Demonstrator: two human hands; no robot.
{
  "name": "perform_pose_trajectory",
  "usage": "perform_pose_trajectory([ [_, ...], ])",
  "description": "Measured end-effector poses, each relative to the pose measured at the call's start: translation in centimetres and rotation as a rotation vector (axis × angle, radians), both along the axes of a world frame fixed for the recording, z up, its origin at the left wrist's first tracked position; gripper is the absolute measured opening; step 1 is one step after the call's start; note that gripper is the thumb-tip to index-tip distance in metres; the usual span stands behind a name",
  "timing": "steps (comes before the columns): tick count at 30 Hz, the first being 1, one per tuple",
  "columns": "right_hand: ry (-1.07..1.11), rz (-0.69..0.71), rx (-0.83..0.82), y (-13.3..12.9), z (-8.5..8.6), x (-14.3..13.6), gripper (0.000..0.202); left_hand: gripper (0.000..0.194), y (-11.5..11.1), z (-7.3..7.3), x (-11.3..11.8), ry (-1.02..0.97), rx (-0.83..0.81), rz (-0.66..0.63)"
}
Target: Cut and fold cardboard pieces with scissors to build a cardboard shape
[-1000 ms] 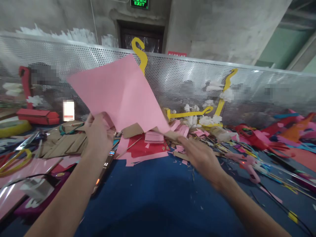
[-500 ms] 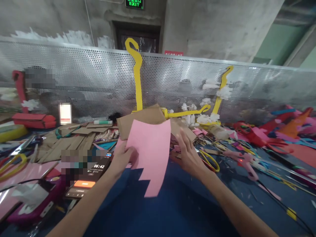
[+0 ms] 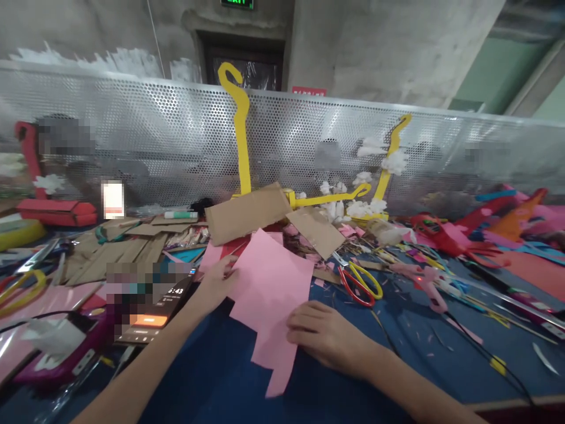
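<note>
A pink sheet of paper or thin foam (image 3: 271,277), with stepped cuts along its lower left edge and a narrow strip at the bottom, is tilted between my hands above the blue table. My left hand (image 3: 217,285) is closed on its left edge. Lower down, my right hand (image 3: 324,334) has its fingers curled at the right edge, the thumb hidden. Behind the sheet lie a brown cardboard piece (image 3: 249,215) and more pink and red sheets, partly covered. Scissors with red and yellow handles (image 3: 359,285) rest to the right of it.
A phone (image 3: 165,303) and a purple box with tissue (image 3: 66,347) stand at left. On the right lies a pink glue gun (image 3: 426,282) with its cord. Yellow hooked shapes (image 3: 242,141) stand before the perforated metal panel (image 3: 291,135). Cardboard strips (image 3: 119,259) and scraps litter the back.
My right hand has come down and inward, from open beside the sheet to its lower right edge. The sheet has turned and dropped lower, uncovering the scissors' handles and cardboard behind.
</note>
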State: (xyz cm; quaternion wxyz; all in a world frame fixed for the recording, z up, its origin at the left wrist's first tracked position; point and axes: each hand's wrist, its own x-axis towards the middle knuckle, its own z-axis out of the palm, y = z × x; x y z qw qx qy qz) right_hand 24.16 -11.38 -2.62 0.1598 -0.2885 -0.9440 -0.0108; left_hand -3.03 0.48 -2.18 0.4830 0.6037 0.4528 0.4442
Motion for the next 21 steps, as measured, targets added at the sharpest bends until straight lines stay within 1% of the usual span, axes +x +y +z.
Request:
perform_pose_trajectory([
  [2, 0.002, 0.014, -0.018, -0.6, 0.1, 0.0, 0.033, 0.041, 0.3, 0.0, -0.5, 0.074, 0.08, 0.052],
  [4, 0.03, 0.036, -0.07, -1.2, 0.5, 0.1, 0.036, 0.046, 0.6, 0.0, -0.9, 0.113, 0.104, 0.086],
  [6, 0.073, 0.058, -0.151, -1.9, 0.9, 0.2, 0.04, 0.051, 0.8, 0.0, -1.3, 0.118, 0.085, 0.061],
  [9, 0.146, 0.051, -0.309, -2.9, 1.1, 0.5, 0.045, 0.056, 1.2, -0.3, -1.7, 0.178, 0.093, -0.004],
  [12, 0.221, 0.005, -0.424, -3.9, 1.0, 1.1, 0.048, 0.052, 1.6, -0.6, -2.0, 0.249, 0.165, -0.032],
  [14, 0.246, -0.038, -0.461, -4.3, 1.0, 1.7, 0.048, 0.045, 1.8, -0.7, -2.1, 0.27, 0.205, -0.07],
  [18, 0.204, -0.168, -0.457, -4.3, 1.4, 3.4, 0.044, 0.037, 2.0, -0.9, -2.4, 0.363, 0.198, -0.156],
  [21, 0.122, -0.253, -0.428, -3.7, 1.7, 4.5, 0.04, 0.038, 1.9, -1.1, -2.9, 0.429, 0.201, -0.205],
])
